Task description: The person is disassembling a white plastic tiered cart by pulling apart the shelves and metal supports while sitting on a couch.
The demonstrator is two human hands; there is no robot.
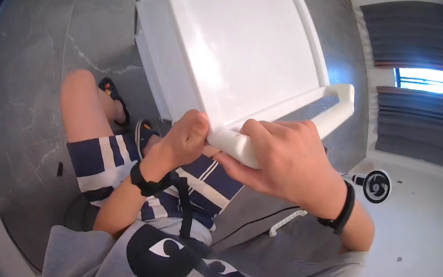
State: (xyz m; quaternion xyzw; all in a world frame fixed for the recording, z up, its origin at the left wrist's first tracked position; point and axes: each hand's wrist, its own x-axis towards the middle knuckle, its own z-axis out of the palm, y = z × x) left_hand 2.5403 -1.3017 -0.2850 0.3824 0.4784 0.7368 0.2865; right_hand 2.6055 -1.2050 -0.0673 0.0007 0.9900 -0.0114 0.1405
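Observation:
A white plastic cart (248, 33) with a raised rim and a lower tier stands in front of me. Its handle (339, 107) loops out from the near right side. My right hand (287, 157) is wrapped round the near end of this handle, thumb underneath. Close beside it, my left hand (187, 139) is closed at the cart's near left corner, thumb on top. What its curled fingers hold underneath is hidden.
On the grey floor (25, 69) a white bar-shaped piece (286, 223) lies to my right, near a dark cord. Beyond it is a fan (377, 186). Dark curtains (429, 126) hang by a window (436, 83). My bent legs (81, 109) are left of the cart.

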